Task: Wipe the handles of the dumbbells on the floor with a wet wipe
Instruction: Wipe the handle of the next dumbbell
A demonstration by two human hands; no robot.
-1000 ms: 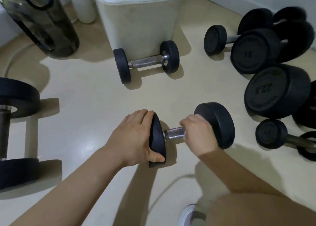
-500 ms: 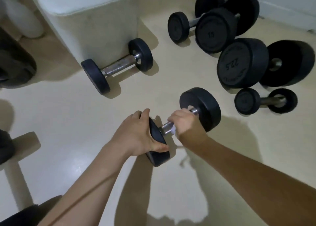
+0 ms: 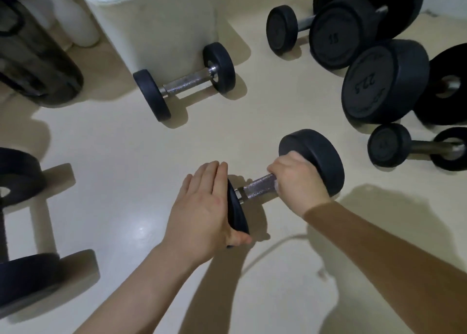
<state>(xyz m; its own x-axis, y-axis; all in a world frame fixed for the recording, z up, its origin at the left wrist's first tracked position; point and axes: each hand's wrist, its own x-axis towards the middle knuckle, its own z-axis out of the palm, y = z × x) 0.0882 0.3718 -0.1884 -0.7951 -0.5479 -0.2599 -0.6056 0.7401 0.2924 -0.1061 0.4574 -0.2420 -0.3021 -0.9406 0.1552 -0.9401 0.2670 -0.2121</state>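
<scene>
A small black dumbbell [image 3: 313, 156] with a knurled steel handle [image 3: 257, 188] lies on the cream floor in front of me. My left hand [image 3: 202, 207] presses flat against its near end plate, fingers straight, thumb under the plate's edge. My right hand [image 3: 298, 182] grips the far end of the handle, right against the far plate. A sliver of white wet wipe [image 3: 276, 185] shows at the edge of that fist; the rest is hidden inside it.
Another small dumbbell [image 3: 184, 84] lies against a white padded box [image 3: 156, 22]. Several larger dumbbells [image 3: 384, 80] crowd the right side, one small dumbbell [image 3: 414, 146] nearest. A heavy dumbbell [image 3: 17, 232] sits at the left edge, a dark bottle [image 3: 32, 55] at the upper left.
My right hand has slid along the handle from the near plate to the far plate, baring the knurled steel. My left hand's fingers have straightened against the near plate.
</scene>
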